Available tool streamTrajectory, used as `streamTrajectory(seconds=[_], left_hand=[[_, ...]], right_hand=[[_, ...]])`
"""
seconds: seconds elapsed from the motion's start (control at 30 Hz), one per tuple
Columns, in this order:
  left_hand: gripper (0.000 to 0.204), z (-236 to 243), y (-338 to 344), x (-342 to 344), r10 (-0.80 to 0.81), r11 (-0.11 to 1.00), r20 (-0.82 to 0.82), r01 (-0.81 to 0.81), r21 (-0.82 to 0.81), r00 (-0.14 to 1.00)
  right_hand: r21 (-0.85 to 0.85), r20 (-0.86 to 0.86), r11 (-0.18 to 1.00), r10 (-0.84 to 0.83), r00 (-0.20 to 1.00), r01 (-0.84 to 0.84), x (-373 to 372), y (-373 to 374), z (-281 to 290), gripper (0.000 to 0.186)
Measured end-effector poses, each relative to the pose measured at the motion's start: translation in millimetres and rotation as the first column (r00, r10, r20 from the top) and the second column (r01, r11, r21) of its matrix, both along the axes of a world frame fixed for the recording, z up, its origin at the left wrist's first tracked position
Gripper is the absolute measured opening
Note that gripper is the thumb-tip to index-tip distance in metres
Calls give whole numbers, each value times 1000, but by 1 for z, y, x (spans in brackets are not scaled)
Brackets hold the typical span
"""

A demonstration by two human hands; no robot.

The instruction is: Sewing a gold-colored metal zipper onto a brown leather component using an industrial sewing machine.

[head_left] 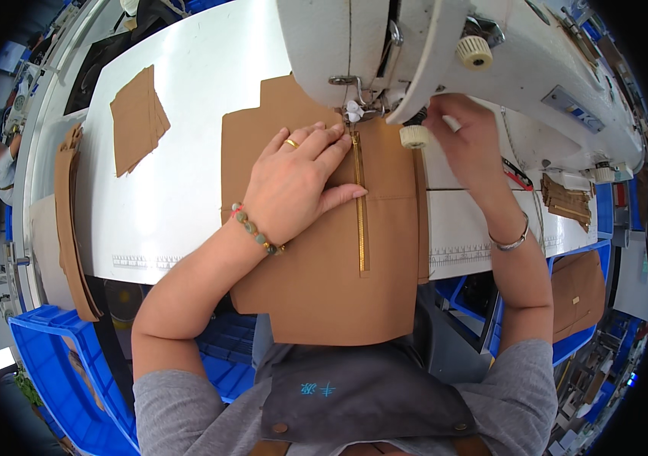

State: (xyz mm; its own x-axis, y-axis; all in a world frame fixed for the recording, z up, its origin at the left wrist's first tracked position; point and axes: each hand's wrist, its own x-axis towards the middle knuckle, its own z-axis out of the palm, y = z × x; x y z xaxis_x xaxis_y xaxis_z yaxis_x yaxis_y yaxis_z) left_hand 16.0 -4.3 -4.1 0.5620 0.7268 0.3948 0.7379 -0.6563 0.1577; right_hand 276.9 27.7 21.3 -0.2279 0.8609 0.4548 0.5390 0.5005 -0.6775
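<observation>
A brown fabric panel [301, 281] lies under the needle area of a white sewing machine [324, 45], its near end hanging over the table's front edge. Set lengthwise in it is a zipper [360, 220] with gold teeth, its top end close to the presser foot [354, 114]. My left hand [293, 171] lies flat on the panel left of the zipper, fingertips near the foot and thumb across the zipper. My right hand [464, 137] is raised beside the machine head, by a cream knob [414, 137]. Its fingers are bent together, and their tips are partly hidden.
Brown fabric pieces [138, 121] lie on the white table [179, 83] at left; folded strips [69, 220] hang at its edge. Small zippered pieces [567, 199] and red-handled snips [518, 175] are at right. Blue crates [73, 372] stand below; one holds a brown piece [576, 296].
</observation>
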Motion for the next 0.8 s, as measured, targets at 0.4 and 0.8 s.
streamTrajectory(seconds=[0.4, 0.8], left_hand=[[41, 4, -5, 2, -66, 996, 16, 65, 58, 998], [48, 0, -6, 1, -39, 999, 47, 38, 26, 998]], right_hand=[[335, 453, 910, 71, 889, -243, -23, -2, -44, 21], [270, 479, 902, 177, 860, -337, -24, -10, -33, 32]])
